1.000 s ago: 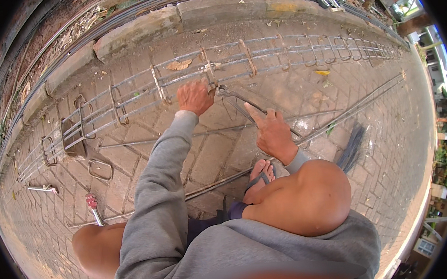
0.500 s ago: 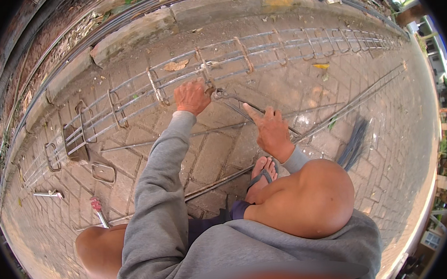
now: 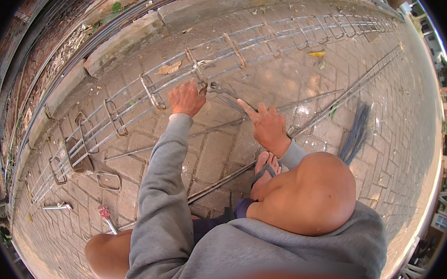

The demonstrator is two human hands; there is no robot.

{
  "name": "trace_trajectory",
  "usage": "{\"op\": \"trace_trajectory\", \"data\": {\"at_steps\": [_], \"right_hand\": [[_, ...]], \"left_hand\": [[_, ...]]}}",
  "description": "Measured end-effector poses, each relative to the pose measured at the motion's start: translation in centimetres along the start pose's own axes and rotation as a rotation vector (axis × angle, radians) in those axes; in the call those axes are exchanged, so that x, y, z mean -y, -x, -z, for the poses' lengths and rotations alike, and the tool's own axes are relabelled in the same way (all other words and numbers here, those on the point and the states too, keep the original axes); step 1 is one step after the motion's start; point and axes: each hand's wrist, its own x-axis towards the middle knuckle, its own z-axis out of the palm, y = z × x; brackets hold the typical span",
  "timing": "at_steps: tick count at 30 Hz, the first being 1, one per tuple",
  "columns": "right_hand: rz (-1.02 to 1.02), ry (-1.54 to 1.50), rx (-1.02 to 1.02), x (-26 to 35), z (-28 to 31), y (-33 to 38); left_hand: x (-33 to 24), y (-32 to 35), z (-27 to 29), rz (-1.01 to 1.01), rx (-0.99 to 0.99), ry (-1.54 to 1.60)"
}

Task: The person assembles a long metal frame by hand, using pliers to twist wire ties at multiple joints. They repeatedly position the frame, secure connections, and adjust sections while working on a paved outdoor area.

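A long cage of steel reinforcing bars (image 3: 130,117), with rectangular stirrups, lies across the brick paving. My left hand (image 3: 186,98) is closed on the cage's near bar beside a rusty stirrup (image 3: 194,63); its fingertips are partly hidden. Long-handled pincers (image 3: 224,92) have their jaws at that same joint, just right of my left fingers. My right hand (image 3: 269,126) grips their handles, with its index finger stretched along them. Whether the jaws bite on tie wire is too small to tell.
A bundle of dark tie wire (image 3: 356,134) lies right of my foot. Loose long bars (image 3: 344,101) cross the paving. Left of me are a loose stirrup (image 3: 108,181), a red-handled tool (image 3: 105,213) and a metal tool (image 3: 58,206). A concrete kerb (image 3: 125,40) runs behind the cage.
The view has turned slightly, shifting the whole scene. Both hands keep their grips at the same joint, and the pincers' handles look closer together.
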Motion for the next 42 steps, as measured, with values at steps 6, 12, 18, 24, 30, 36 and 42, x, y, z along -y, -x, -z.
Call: {"op": "trace_trajectory", "data": {"at_steps": [6,12,18,24,30,36,42], "right_hand": [[0.041,0.081,0.018,-1.4,-0.2,-0.7],[0.064,0.100,0.008,-2.3,0.6,-1.3],[0.084,0.066,-0.041,-2.8,-1.6,-0.8],[-0.245,-1.211,0.562,-2.5,-3.3,-0.9],[-0.171,-1.371,0.643,-3.1,-2.4,-0.2],[0.115,-0.853,0.094,-2.2,-3.7,-0.6],[0.014,-0.487,0.271,-2.3,-1.9,0.0]], "left_hand": [[0.0,-0.1,0.4,0.000,0.025,0.006],[-0.3,-0.3,0.7,0.012,0.035,0.004],[0.0,-0.2,0.3,-0.011,0.017,-0.026],[0.3,0.1,-0.3,-0.029,-0.041,-0.028],[0.3,-0.2,-0.2,-0.021,-0.032,-0.019],[0.3,-0.1,-0.1,-0.019,-0.005,-0.006],[0.2,-0.1,0.1,-0.022,0.001,-0.019]]}}
